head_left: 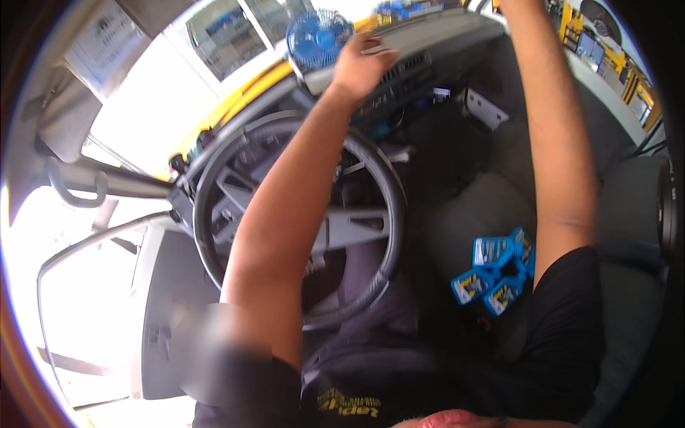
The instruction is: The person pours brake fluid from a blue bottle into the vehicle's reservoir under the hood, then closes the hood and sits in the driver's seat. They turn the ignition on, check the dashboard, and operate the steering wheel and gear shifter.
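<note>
My left hand is stretched over the steering wheel to the dashboard, just right of a blue round fan. Its fingers are loosely bent and stand apart, and I make out nothing held in them. A thin pale strip shows between the fingers; whether it belongs to the dashboard I cannot tell. My right forearm reaches far forward on the right, and the top edge of the picture cuts off the hand. The black steering wheel lies under my left forearm, partly covered by it.
Several blue packages lie on the dark seat beside me. A white bracket-like piece with holes rests under the dashboard on the right. The door at left stands open. A grey grab handle is on the left pillar.
</note>
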{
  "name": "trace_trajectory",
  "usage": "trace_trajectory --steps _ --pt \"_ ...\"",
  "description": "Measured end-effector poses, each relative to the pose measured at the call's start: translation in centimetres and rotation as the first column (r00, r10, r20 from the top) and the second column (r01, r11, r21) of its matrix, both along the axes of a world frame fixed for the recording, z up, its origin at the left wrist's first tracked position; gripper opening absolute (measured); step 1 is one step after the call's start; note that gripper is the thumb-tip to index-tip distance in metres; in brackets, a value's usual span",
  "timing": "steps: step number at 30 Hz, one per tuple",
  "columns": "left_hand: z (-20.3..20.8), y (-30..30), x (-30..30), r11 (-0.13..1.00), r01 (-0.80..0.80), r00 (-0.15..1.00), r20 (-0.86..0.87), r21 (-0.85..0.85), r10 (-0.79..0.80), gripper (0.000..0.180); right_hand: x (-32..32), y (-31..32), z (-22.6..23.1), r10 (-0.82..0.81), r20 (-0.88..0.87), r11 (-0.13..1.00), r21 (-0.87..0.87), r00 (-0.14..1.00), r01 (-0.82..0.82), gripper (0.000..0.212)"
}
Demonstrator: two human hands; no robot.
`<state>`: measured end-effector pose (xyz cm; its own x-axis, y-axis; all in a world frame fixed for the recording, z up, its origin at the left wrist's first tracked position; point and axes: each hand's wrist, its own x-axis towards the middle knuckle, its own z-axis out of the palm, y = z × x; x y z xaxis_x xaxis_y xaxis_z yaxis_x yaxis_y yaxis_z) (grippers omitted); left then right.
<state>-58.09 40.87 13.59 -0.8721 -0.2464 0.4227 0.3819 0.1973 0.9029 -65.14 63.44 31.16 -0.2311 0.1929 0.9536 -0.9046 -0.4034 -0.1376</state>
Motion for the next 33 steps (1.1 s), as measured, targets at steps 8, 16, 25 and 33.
trace_trajectory --steps 8,16,25,33 --pt "13.7 -10.7 2.8 0.65 -0.383 0.922 -0.229 -0.656 0.312 0.07 -7.8 -2.2 3.7 -0.182 0.057 0.979 -0.086 0.982 0.187 0.009" --pt "16.5 -12.9 -0.5 0.603 -0.279 0.922 -0.033 -0.748 0.386 0.059 -18.4 -3.8 10.5 -0.355 0.342 0.88 -0.192 0.87 0.435 0.012" --pt "18.0 -12.4 -3.5 0.686 -0.459 0.885 -0.227 -0.565 0.406 0.063 -23.9 -5.1 11.0 -0.218 0.393 0.905 -0.261 0.893 0.335 0.01" --pt "15.6 -9.4 -1.4 0.304 -0.459 0.868 -0.347 -0.835 0.356 0.065 -24.9 -4.1 -4.8 -0.029 0.731 0.994 -0.054 0.682 0.099 0.024"
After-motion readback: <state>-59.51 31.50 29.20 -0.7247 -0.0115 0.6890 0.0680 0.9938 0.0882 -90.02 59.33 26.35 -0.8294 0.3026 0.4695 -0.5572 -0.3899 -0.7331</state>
